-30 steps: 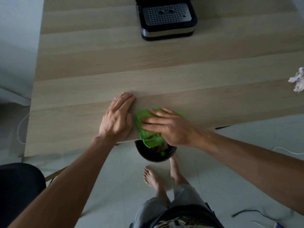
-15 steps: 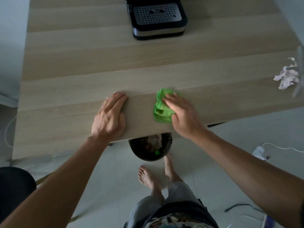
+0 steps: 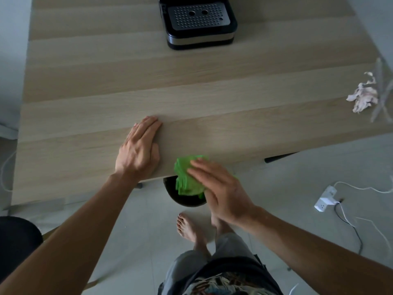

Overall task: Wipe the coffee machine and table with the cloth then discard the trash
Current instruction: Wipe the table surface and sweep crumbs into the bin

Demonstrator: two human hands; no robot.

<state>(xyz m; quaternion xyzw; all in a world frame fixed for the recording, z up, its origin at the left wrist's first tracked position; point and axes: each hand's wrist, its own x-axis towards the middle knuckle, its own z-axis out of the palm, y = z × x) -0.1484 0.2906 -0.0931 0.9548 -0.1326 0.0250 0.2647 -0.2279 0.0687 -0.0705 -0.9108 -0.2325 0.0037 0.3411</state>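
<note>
Braces flat left hand (image 3: 139, 150) on pale wooden table (image 3: 127, 81). Presses folded green cloth (image 3: 187, 177) over near edge with straight-fingered right hand (image 3: 221, 190), above round black bin (image 3: 187, 202), presumably sweeping debris in.

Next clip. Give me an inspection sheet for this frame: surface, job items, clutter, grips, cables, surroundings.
Surface: wooden table, no stains visible.
Job's things: coffee machine at far side; green cloth overhanging near edge, above black bin.
Clutter: crumpled tissue at right edge.
Grips: left hand flat on table; right hand presses cloth with straight fingers.
Cables: white adapter with white and black leads on floor, right.
Surroundings: tiled floor, dark chair lower left.
</note>
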